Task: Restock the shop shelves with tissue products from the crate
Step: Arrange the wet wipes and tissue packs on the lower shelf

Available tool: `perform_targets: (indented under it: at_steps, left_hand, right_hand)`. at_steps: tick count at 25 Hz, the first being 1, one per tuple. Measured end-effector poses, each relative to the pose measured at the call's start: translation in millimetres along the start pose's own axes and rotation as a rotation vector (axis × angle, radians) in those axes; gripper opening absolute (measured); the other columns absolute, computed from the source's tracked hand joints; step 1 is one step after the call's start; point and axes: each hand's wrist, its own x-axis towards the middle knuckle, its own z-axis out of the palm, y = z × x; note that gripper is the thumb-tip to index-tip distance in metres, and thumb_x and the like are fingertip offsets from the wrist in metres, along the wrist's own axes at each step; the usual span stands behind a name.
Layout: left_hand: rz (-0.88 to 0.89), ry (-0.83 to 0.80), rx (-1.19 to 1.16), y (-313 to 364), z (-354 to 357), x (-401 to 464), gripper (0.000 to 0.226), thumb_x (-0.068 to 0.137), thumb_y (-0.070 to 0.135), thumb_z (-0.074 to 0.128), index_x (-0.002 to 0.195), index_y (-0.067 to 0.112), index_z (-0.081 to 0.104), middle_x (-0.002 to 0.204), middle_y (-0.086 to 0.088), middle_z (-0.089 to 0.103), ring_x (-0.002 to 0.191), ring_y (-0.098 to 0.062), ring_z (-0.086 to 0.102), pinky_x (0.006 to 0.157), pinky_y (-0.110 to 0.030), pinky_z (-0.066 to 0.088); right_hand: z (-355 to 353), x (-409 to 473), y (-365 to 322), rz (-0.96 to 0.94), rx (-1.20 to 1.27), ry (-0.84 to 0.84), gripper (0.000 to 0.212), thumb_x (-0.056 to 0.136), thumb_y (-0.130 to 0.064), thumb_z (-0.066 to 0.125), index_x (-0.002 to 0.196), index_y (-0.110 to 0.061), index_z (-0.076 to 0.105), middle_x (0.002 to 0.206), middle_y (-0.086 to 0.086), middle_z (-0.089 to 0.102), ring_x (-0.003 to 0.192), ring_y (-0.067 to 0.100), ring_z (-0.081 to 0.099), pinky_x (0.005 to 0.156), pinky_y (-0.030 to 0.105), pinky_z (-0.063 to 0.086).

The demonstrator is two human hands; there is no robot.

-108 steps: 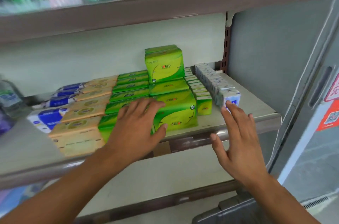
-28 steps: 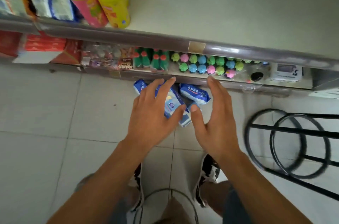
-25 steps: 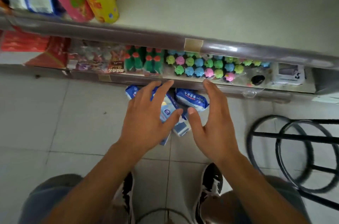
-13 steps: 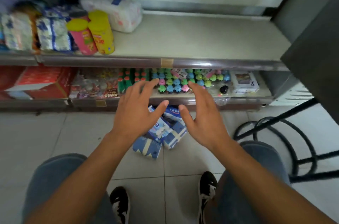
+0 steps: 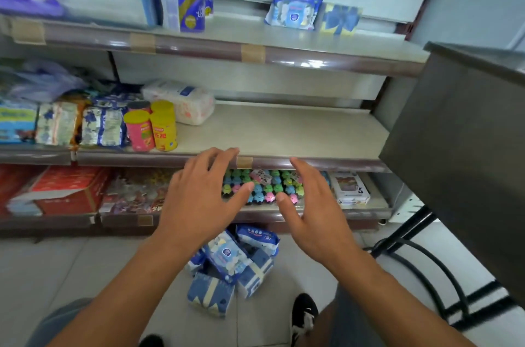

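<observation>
1. Here, the left hand [image 5: 199, 202] was held out in front of the shelving with its fingers spread and straight, and it held nothing.
2. The right hand [image 5: 315, 210] was held out beside it, thumb toward the left hand, fingers likewise extended and loosely spread, and it gripped nothing. The two hands were near each other but apart.
3. The blue tissue packs [image 5: 230, 264] lay in a loose heap on the tiled floor [image 5: 71, 267], just in front of the bottom shelf [image 5: 326, 214] and below the two hands. Several packs overlapped one another; one lay at the near edge of the heap.
4. The middle shelf [image 5: 284, 131] was bare along its right half. At its left end stood a yellow canister [image 5: 163, 126] and a pink canister [image 5: 139, 133], side by side near the front edge, with a white wrapped pack [image 5: 181, 101] behind them toward the back edge.
5. The top shelf [image 5: 284, 40] carried a blue wipes pack [image 5: 294, 10] leaning against the back wall, right of centre, with a blue-and-yellow pack [image 5: 341, 19] just beside it.
6. The bottom shelf held a tray of small coloured items [image 5: 267, 187], partly hidden behind the hands.
7. A black shoe [image 5: 304, 315] stood on the floor to the right of the heap.
</observation>
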Motion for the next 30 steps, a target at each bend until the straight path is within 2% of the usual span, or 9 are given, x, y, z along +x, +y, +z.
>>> perform_targets:
  at_steps: [3,7,13,16,20,22,24,26,30]
  left_hand:
    - [-0.002,-0.009,0.005,-9.4,6.7,4.2,0.064,0.087,0.064,0.043,0.143,0.034,0.032,0.139,0.006,0.042,0.130,-0.017,0.038,0.102,-0.042,0.038]
    - [-0.056,-0.046,0.048,-47.3,49.4,8.8,0.064,0.087,0.065,0.041,0.142,0.032,0.036,0.136,0.003,0.046,0.127,-0.020,0.042,0.098,-0.041,0.040]
    - [-0.282,-0.291,-0.005,-120.8,146.4,15.8,0.063,0.088,0.062,0.049,0.141,0.029,0.038,0.136,-0.002,0.049,0.121,-0.023,0.050,0.092,-0.040,0.046]
    - [-0.502,-0.467,-0.117,-166.0,209.8,15.1,0.062,0.087,0.059,0.057,0.137,0.024,0.044,0.134,-0.003,0.055,0.117,-0.025,0.056,0.088,-0.038,0.050]
    - [-0.738,-0.675,-0.222,-214.9,295.8,-3.5,0.051,0.088,0.048,0.064,0.124,0.013,0.054,0.117,-0.009,0.062,0.106,-0.028,0.060,0.087,-0.036,0.049]
    - [-0.789,-0.717,-0.241,-231.2,334.4,-16.0,0.054,0.086,0.044,0.067,0.126,0.011,0.053,0.120,-0.011,0.058,0.108,-0.030,0.058,0.088,-0.034,0.046]
    - [-0.785,-0.688,-0.287,-242.8,362.3,-21.0,0.066,0.082,0.041,0.073,0.136,0.012,0.046,0.131,-0.012,0.051,0.118,-0.031,0.052,0.095,-0.036,0.044]
    - [-0.769,-0.666,-0.340,-247.1,377.6,-17.9,0.083,0.078,0.039,0.077,0.146,0.016,0.035,0.144,-0.010,0.040,0.131,-0.029,0.043,0.106,-0.039,0.038]
    - [-0.798,-0.759,-0.478,-243.8,404.1,-17.5,0.101,0.072,0.034,0.084,0.151,0.024,0.022,0.152,0.003,0.032,0.129,-0.014,0.043,0.099,-0.027,0.039]
  right_hand:
    - [9.7,6.6,5.3,-0.005,-0.010,-0.011,0.066,0.092,-0.060,0.032,0.151,-0.033,0.017,0.155,-0.009,0.026,0.142,0.007,0.023,0.116,0.033,0.026]
    - [48.5,20.4,23.4,0.045,-0.003,-0.073,0.061,0.098,-0.048,0.042,0.151,-0.030,0.018,0.156,-0.007,0.026,0.140,0.005,0.021,0.113,0.027,0.020]
    - [151.5,39.1,83.6,0.165,-0.006,-0.276,0.060,0.098,-0.045,0.043,0.150,-0.026,0.021,0.155,-0.001,0.028,0.140,0.017,0.030,0.110,0.034,0.032]
    - [219.0,42.0,129.9,0.402,0.110,-0.369,0.061,0.097,-0.043,0.048,0.149,-0.020,0.026,0.151,0.002,0.037,0.135,0.021,0.040,0.103,0.033,0.037]
    - [308.5,24.3,187.4,1.009,0.406,-0.442,0.047,0.089,-0.044,0.061,0.126,-0.019,0.045,0.121,0.010,0.062,0.104,0.031,0.063,0.082,0.040,0.054]
    - [355.3,2.8,212.5,1.249,0.561,-0.421,0.066,0.080,-0.054,0.068,0.128,-0.017,0.044,0.123,0.013,0.059,0.100,0.032,0.064,0.069,0.040,0.057]
    - [393.5,-18.4,224.9,1.357,0.587,-0.384,0.085,0.070,-0.064,0.071,0.133,-0.014,0.044,0.128,0.013,0.057,0.104,0.030,0.061,0.081,0.046,0.056]
    - [411.5,-26.7,220.8,1.396,0.584,-0.339,0.075,0.077,-0.058,0.069,0.130,-0.010,0.047,0.122,0.013,0.060,0.102,0.029,0.062,0.085,0.046,0.054]
    - [436.1,-26.1,208.8,1.453,0.730,-0.234,0.051,0.084,-0.046,0.069,0.114,-0.007,0.058,0.103,0.008,0.069,0.083,0.017,0.067,0.051,0.021,0.049]
